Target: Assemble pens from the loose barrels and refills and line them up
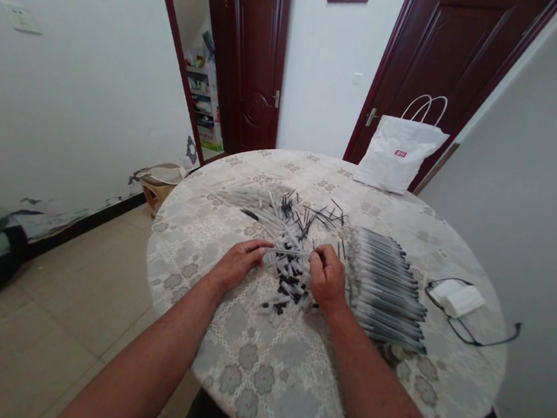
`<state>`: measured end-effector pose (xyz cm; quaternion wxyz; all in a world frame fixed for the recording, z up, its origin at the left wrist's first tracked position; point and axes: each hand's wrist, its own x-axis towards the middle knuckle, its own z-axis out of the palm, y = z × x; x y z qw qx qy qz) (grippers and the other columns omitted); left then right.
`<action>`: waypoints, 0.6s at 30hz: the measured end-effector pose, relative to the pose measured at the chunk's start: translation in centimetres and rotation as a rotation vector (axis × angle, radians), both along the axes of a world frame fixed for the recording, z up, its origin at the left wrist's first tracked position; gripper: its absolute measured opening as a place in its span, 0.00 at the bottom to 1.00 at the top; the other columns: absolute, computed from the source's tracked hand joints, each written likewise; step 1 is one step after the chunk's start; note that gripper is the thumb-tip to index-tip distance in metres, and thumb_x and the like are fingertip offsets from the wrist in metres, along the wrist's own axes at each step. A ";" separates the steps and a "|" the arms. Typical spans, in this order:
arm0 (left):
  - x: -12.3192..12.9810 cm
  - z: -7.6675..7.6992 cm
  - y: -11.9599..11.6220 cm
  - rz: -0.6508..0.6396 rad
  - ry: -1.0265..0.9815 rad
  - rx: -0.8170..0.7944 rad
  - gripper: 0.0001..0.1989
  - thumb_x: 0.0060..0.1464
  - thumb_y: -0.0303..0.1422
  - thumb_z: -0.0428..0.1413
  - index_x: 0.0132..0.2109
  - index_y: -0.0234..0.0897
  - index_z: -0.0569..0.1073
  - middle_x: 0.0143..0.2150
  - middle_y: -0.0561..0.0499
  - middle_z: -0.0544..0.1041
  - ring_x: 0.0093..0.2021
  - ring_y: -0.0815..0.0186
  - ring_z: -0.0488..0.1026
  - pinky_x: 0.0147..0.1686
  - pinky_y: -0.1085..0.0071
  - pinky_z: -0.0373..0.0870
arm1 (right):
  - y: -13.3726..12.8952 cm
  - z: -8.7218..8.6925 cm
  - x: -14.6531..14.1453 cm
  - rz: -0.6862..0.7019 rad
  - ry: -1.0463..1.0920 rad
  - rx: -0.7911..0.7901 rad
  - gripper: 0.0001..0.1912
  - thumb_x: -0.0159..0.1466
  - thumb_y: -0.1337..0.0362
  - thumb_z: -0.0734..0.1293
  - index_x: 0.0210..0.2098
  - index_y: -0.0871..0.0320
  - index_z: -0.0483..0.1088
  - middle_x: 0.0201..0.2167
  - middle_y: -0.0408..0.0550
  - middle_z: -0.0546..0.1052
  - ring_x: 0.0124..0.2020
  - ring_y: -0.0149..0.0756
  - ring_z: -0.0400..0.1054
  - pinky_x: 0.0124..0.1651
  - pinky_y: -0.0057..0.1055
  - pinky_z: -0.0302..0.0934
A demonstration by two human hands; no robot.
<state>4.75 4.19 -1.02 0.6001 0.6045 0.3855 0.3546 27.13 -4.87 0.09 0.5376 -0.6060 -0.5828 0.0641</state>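
A thin pen (288, 252) lies level between my two hands, above a heap of pen caps (291, 284). My left hand (243, 262) pinches its left end, and the fingertips of my right hand (327, 275) close on its right end. Beyond the hands, translucent pen barrels (254, 198) and dark thin refills (325, 216) are scattered. To the right of my right hand, a neat stack of pens (387, 288) lies in rows.
The round table (250, 367) has a patterned cloth. Eyeglasses (463, 334) and a folded white tissue (464, 300) lie at the right. A white paper bag (398, 155) stands at the back right edge. A stool (157, 188) is beyond the table's left edge.
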 end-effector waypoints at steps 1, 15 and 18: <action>0.1 -0.2 0.1 0.007 -0.052 -0.036 0.22 0.54 0.44 0.63 0.52 0.37 0.81 0.29 0.52 0.74 0.29 0.68 0.69 0.32 0.72 0.64 | 0.0 0.0 0.0 0.020 -0.005 -0.013 0.08 0.68 0.60 0.60 0.35 0.55 0.66 0.26 0.39 0.67 0.29 0.33 0.63 0.34 0.29 0.55; 0.4 -0.7 1.0 0.145 -0.538 -0.291 0.18 0.52 0.32 0.68 0.49 0.35 0.75 0.47 0.45 0.80 0.38 0.68 0.78 0.37 0.72 0.77 | 0.0 -0.7 -1.8 0.215 -0.306 -0.109 0.09 0.69 0.64 0.61 0.45 0.56 0.72 0.39 0.50 0.79 0.39 0.38 0.73 0.45 0.31 0.64; 0.4 -0.8 1.1 0.193 -0.590 -0.319 0.15 0.55 0.36 0.66 0.47 0.34 0.75 0.46 0.43 0.81 0.39 0.66 0.79 0.37 0.70 0.78 | 0.0 -1.0 -2.2 0.241 -0.373 -0.110 0.12 0.71 0.64 0.60 0.49 0.57 0.72 0.44 0.53 0.80 0.44 0.41 0.74 0.50 0.34 0.65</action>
